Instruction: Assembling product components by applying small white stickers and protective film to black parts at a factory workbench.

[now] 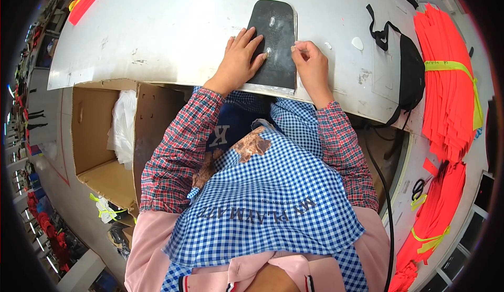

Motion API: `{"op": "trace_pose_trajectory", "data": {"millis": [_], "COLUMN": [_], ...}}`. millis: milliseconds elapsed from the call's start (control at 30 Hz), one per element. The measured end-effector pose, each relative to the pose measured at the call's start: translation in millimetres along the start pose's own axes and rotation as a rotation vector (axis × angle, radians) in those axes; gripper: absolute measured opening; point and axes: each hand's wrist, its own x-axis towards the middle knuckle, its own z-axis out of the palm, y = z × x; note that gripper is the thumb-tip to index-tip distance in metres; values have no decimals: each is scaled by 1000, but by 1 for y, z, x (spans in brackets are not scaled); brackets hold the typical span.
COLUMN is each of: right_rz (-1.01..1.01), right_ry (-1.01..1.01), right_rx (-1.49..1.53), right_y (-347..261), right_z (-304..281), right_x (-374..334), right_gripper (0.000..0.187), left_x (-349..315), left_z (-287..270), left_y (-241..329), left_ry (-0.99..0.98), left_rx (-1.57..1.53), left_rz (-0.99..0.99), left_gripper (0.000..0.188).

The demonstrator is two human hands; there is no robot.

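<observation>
A black, rounded-top flat template (277, 64) lies at the table's near edge, with a thin pale edge showing along its right and lower sides. My left hand (239, 58) presses flat on its left part, fingers spread. At the template's right edge, my right hand (312, 64) is closed in a pinch; a tiny pale bit shows at the fingertips, too small to name. To the right of that hand lies a white, rounded flat piece (357, 43) like tailor's chalk.
A black bag-like piece with straps (411, 71) hangs over the white table's (157, 40) right edge. Bundles of orange-red fabric (446, 103) tied with yellow strips stand further right, near black scissors (418, 189). An open cardboard box (97, 129) holding white plastic is below left.
</observation>
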Motion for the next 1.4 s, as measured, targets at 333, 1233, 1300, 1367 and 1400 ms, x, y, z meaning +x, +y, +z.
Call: {"op": "trace_pose_trajectory", "data": {"millis": [333,1233,1300,1367,1400], "right_rz": [176,144,178,256,253], "right_ry": [-196,-436,-546,-497,-500], "right_rx": [141,-288,-288,-194,-196], "right_y": [-33,-34,-31,-30,-29], "right_z": [2,22,21,23,24], "right_x": [7,34,39,37,35], "right_gripper": [14,20,18,18,18], "left_x": [-2,-5,-4,-5,-4], "left_z": [0,7,7,6,6], "left_y": [1,3,4,4,4], "left_ry": [26,103,82,92,98], "left_rx": [30,70,68,68,67], "left_rz": [-2,19,10,9,10], "left_gripper": [45,40,40,40,40]}}
